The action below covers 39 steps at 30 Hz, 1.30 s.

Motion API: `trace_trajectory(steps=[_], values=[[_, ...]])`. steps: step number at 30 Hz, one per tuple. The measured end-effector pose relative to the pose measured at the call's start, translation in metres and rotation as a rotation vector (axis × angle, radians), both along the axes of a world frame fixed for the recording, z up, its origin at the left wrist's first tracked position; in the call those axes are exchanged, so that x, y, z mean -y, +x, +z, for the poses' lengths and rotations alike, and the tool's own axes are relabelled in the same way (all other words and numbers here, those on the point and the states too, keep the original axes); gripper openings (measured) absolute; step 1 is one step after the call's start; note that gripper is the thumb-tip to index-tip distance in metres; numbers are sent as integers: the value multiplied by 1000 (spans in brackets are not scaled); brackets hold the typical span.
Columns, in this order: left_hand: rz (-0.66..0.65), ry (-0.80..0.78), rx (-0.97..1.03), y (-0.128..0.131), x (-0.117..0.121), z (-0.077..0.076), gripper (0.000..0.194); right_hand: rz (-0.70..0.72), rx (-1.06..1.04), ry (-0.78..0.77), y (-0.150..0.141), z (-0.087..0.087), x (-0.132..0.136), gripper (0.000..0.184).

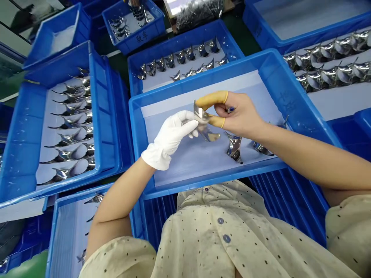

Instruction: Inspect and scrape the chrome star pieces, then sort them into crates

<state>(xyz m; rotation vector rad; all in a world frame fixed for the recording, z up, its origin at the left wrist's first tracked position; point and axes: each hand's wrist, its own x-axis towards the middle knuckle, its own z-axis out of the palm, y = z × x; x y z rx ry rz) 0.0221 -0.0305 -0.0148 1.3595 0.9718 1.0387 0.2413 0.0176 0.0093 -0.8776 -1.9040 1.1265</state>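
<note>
A shiny curved metal part (205, 122) is held up between both hands over a blue tray lined with white paper. My left hand (177, 129), in a white glove, pinches its left side between thumb and fingers. Yellow finger cots cover the thumb and a finger of my right hand (236, 112), which grips the part's right side. The part's lower end looks blurred. Below my right hand, a similar metal part (234, 147) lies on the paper; another metal part (262, 148) beside it is partly hidden by my right forearm.
The blue tray (139, 148) sits right in front of my body. To the left, a blue bin (100, 116) holds a column of similar parts. Behind stands another blue tray (174, 44) with rows of them, and more rows of metal parts (327, 52) lie at the right.
</note>
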Motion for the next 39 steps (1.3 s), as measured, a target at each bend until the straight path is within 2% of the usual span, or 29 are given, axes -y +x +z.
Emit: trace_trajectory(steps=[3, 7, 11, 16, 18, 23, 26, 31, 39], values=[[205, 127, -53, 6, 4, 1, 39, 29, -212, -250, -2, -9, -2, 53], [408, 301, -177, 7, 13, -1, 22, 70, -291, -394, -5, -18, -3, 43], [493, 410, -292, 6, 21, -5, 15, 41, -271, -444, -6, -23, 1, 35], [498, 483, -310, 3, 24, -10, 6, 6, -243, -390, -6, -26, 5, 34], [477, 536, -313, 3, 24, -11, 9, 8, -273, -388, -8, -25, 5, 35], [465, 753, -509, 6, 22, -14, 32, -23, -296, -424, -11, -23, 5, 35], [480, 812, -595, 9, 20, -19, 49, -37, -261, -434, -11, -25, 7, 30], [461, 768, -578, 10, 20, -22, 50, -41, -250, -421, -11, -32, 7, 26], [379, 542, -427, 15, 24, -15, 45, -35, -253, -475, -12, -28, 10, 19]])
